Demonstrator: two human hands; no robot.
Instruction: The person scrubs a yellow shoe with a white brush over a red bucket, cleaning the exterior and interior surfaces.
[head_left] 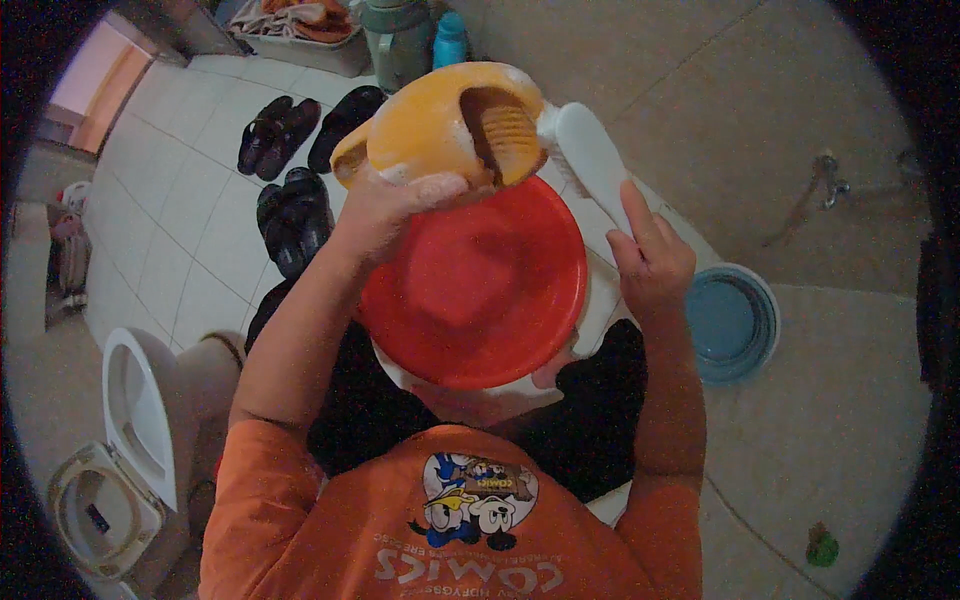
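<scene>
Orange shirt [330,535] cloth bears a round cartoon print [480,500] beside pale lettering [470,568]. Over the red basin's [480,300] far edge, the left hand [400,205] clasps a yellow slipper [420,120]; the right hand [655,255] is closed around the handle of a white brush [592,145] at the slipper's side.

pale tiled floor [200,130] | beige wall [640,130], metal tap [833,186] | white toilet [180,405] left | dim light
</scene>
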